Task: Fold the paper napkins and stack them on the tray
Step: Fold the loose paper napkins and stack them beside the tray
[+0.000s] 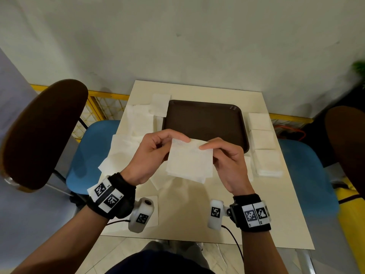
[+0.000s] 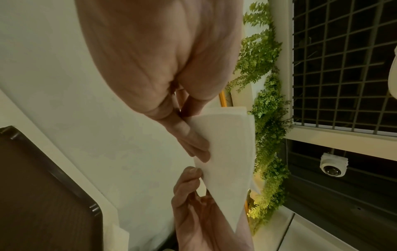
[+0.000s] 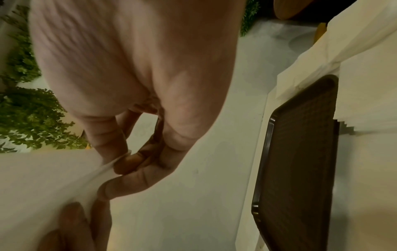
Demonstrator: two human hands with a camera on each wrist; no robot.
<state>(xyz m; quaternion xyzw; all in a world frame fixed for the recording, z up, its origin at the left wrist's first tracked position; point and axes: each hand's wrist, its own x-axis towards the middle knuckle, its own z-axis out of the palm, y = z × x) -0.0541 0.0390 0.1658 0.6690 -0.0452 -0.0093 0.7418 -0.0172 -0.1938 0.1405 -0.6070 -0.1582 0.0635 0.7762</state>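
Held napkin: a white folded napkin (image 1: 189, 161) is hanging in the air above the table's middle, just in front of the tray's near edge, its upper edge pinched at both ends.
Left hand: the left hand (image 1: 150, 157) is gripping the napkin's upper left corner, thumb and forefinger closed on the paper; in the left wrist view its fingers (image 2: 191, 135) are lying along the sheet's edge.
Right hand: the right hand (image 1: 227, 161) is pinching the upper right corner, forefinger stretched along the top edge; in the right wrist view the fingertips (image 3: 126, 161) are squeezing the paper into a small crease.
Tray: the dark brown tray (image 1: 205, 123) is sitting toward the table's far edge, with nothing resting on it.
Unfolded napkins: loose white sheets (image 1: 136, 123) are spreading along the table's left edge, overlapping one another, beside the tray's left side.
Folded stacks: three neat white piles (image 1: 263, 143) are lining the table's right edge, just beside the tray; how many sheets each is holding is probably not readable here.
Table: the cream square table (image 1: 197, 214) is carrying everything.
Chairs: blue seats (image 1: 87, 151) are standing at the left and right of the table.
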